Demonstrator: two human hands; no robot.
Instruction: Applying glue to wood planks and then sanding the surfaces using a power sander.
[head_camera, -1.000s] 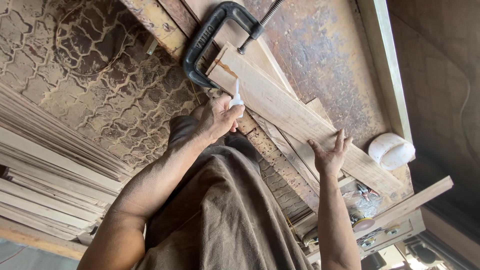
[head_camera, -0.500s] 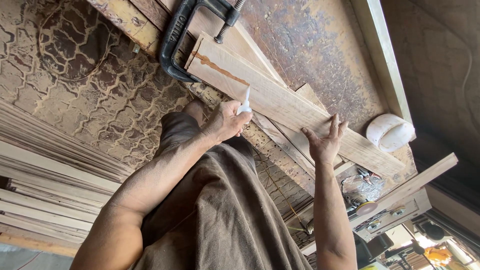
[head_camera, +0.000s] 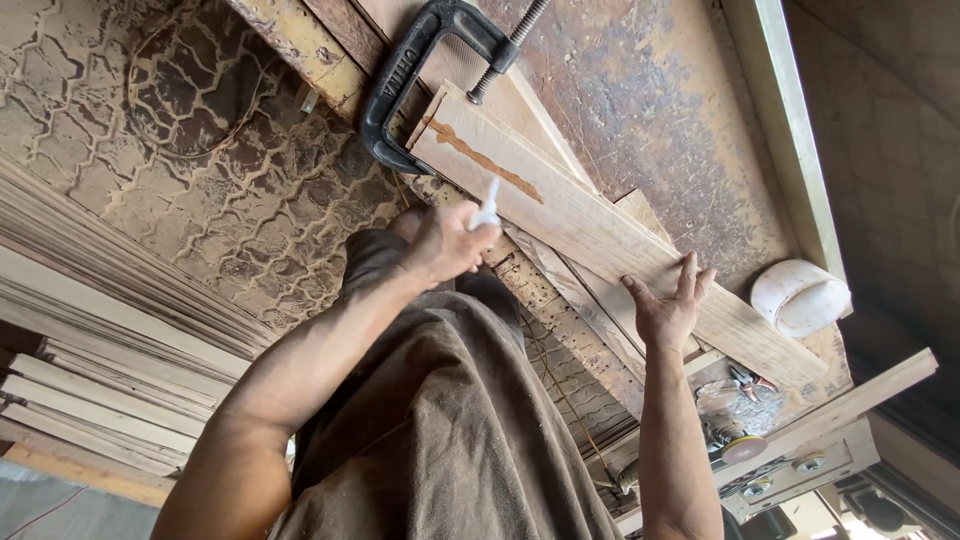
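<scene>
— What changed?
— The left hand (head_camera: 445, 245), closed around the white glue tip (head_camera: 487, 207), moved along the plank (head_camera: 600, 235). A brown glue line (head_camera: 485, 160) shows now.
— The right hand (head_camera: 668, 305)?
— It still lies flat, fingers spread, on the plank on the tabletop (head_camera: 640, 120).

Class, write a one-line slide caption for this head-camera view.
Left hand with small white glue tube, right hand flat on pale wooden board under black metal clamp.

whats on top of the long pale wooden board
A brown streak of glue runs along the long pale wooden board near the black metal clamp. The right hand presses flat further along. Whatever lies beneath that palm is hidden.
</scene>
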